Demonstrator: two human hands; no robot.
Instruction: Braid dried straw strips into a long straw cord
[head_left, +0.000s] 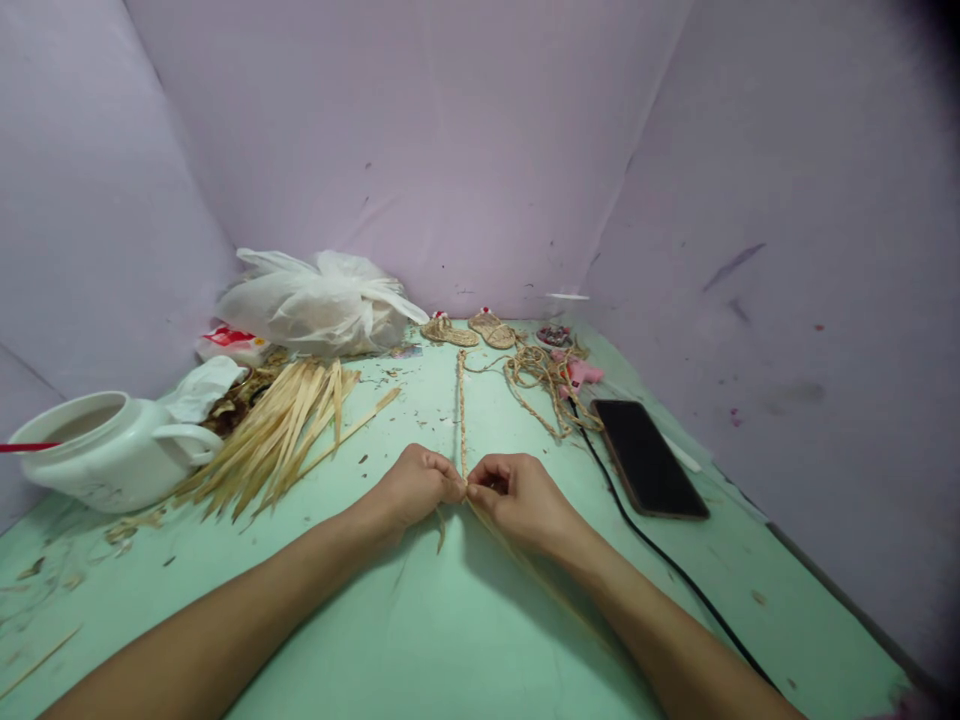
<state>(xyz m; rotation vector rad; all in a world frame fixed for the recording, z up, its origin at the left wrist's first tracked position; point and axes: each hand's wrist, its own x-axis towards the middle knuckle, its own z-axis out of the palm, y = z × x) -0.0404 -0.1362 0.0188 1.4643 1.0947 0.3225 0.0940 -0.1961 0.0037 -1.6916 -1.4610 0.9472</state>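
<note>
A braided straw cord (462,410) runs straight away from me across the green table (360,640). At its near end my left hand (420,487) pinches the strands between thumb and forefinger. Right beside it, almost touching, my right hand (521,498) pinches the same end. Loose straw strands (551,582) trail from the pinch toward me under my right forearm, and a short one hangs by my left hand. Further back the cord joins a loose tangle of braided cord (536,370). Two small woven straw sandals (491,328) lie at the far edge.
On the left stand a white pot (112,460) and a pile of flat straw strips (281,430), with a white plastic bag (315,300) behind. On the right are a phone (649,460), a black cable (660,555) and a pink glue gun (583,375). Walls close three sides.
</note>
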